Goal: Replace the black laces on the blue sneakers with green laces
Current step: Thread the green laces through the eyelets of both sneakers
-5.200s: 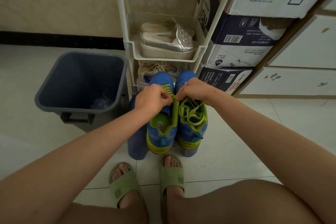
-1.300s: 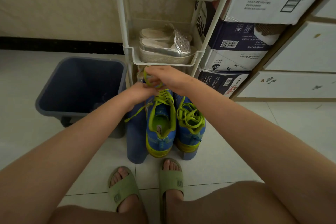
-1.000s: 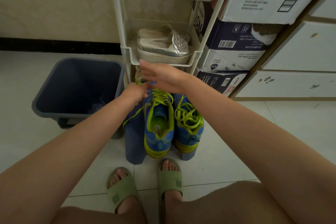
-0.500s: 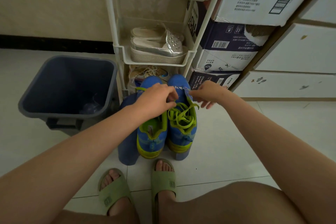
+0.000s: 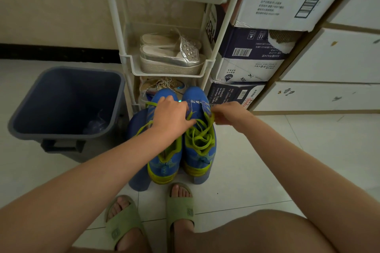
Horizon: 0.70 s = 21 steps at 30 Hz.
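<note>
pale tiled floor [image 5: 257, 160], indoor corner, dim light.

item 1: blue sneakers [image 5: 164, 166], one pair, side by side and touching, toes pointing away from the person, heels nearest. both rest on a low blue stool [image 5: 137, 170] on the floor in front of the shelf rack [image 5: 207, 63].

item 2: green laces [image 5: 200, 139], lying in loose loops over the tongue of the right-side sneaker; a strand also trails off the left side of the other sneaker.

item 3: left hand [image 5: 172, 117], laid across the lacing of the left-side sneaker, fingers reaching over to the right-side one; cannot tell whether they grasp a lace.

item 4: right hand [image 5: 230, 113], at the outer edge of the right-side sneaker, fingers clenched in a pinch on a strand of the green laces.

surroundings: grey-blue bin [image 5: 65, 135] to the left of the rack; silver platform shoes [image 5: 170, 57] on a rack tier; stacked cardboard boxes [image 5: 246, 68] to the right; white drawers [image 5: 329, 57] beyond them; green slides [image 5: 180, 207] on the person's feet, just beside the stool.
</note>
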Each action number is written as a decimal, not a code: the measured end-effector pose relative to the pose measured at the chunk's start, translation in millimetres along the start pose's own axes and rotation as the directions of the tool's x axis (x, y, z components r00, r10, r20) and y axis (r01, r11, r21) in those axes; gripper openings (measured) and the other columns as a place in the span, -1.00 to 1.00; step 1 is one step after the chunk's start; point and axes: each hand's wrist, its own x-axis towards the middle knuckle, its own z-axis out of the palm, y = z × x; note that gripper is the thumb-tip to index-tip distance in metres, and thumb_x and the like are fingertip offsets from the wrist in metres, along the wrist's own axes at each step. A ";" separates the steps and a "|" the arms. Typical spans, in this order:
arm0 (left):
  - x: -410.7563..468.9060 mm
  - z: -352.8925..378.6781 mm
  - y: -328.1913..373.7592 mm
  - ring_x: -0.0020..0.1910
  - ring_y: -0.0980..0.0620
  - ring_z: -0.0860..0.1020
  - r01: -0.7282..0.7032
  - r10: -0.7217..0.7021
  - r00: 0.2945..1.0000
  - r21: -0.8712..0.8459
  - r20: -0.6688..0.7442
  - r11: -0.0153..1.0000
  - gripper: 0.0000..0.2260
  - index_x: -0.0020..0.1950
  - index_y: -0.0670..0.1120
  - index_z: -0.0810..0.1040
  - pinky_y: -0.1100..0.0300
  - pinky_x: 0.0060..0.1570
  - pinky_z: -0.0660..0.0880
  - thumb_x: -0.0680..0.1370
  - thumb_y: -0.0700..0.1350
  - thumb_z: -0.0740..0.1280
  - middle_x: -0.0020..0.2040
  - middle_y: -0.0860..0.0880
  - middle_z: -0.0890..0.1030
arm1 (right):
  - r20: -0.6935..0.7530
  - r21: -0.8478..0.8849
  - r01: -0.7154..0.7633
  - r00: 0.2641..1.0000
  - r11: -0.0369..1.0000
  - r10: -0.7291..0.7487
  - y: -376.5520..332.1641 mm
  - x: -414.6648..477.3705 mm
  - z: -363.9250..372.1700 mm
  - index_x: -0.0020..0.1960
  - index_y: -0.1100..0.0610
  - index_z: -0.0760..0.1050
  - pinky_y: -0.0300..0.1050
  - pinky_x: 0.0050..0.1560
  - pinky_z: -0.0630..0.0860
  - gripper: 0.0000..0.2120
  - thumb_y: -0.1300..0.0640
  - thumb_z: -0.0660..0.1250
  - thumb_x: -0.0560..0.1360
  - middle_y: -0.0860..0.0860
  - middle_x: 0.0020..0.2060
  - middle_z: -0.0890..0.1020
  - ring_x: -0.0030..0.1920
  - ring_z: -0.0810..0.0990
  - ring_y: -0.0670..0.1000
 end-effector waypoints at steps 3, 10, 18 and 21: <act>2.2 -0.3 2.4 0.06 -0.04 0.46 0.000 -0.001 1.000 0.020 0.009 1.000 -0.73 0.03 -0.02 0.62 0.10 0.13 0.28 0.53 0.14 0.28 -0.12 0.01 0.63 | 0.027 0.451 -0.006 1.000 0.892 -0.007 -8.8 2.3 -0.9 -0.16 0.36 0.46 -0.13 -0.31 0.63 -0.88 0.35 0.24 0.54 0.19 -0.31 0.57 -0.34 0.59 0.08; -1.5 -3.6 0.3 0.06 -0.03 0.45 0.004 0.003 0.995 -0.075 0.096 0.997 -0.82 -0.03 -0.01 0.63 0.09 0.16 0.27 0.50 0.05 0.32 -0.11 0.02 0.63 | -0.059 0.126 0.040 0.998 0.991 -0.033 -4.4 15.2 -4.9 -0.20 0.27 0.51 -0.34 -0.65 0.16 -0.91 0.30 0.33 0.49 0.09 -0.40 0.48 -0.52 0.37 -0.08; 10.1 -1.3 6.7 0.22 -0.02 0.37 0.063 -0.060 0.998 -0.170 0.018 0.984 -0.79 0.18 0.05 0.53 0.08 0.18 0.23 0.58 0.01 0.24 0.10 0.05 0.58 | -0.109 -0.455 0.192 0.957 0.870 -0.268 3.2 36.3 -7.3 -0.09 0.24 0.63 -0.25 -0.36 0.44 -0.88 0.23 0.33 0.51 0.07 -0.27 0.59 -0.33 0.48 -0.06; 25.7 2.9 7.4 0.32 -0.08 0.27 0.166 -0.136 0.981 -0.238 0.139 0.957 -0.75 0.24 0.09 0.52 0.06 0.24 0.19 0.57 -0.03 0.26 0.27 -0.01 0.46 | -0.068 -0.583 0.222 0.945 0.781 -0.319 -1.3 44.4 -0.4 -0.05 0.23 0.63 -0.02 -0.06 0.55 -0.87 0.20 0.33 0.52 0.13 -0.13 0.64 -0.12 0.60 0.07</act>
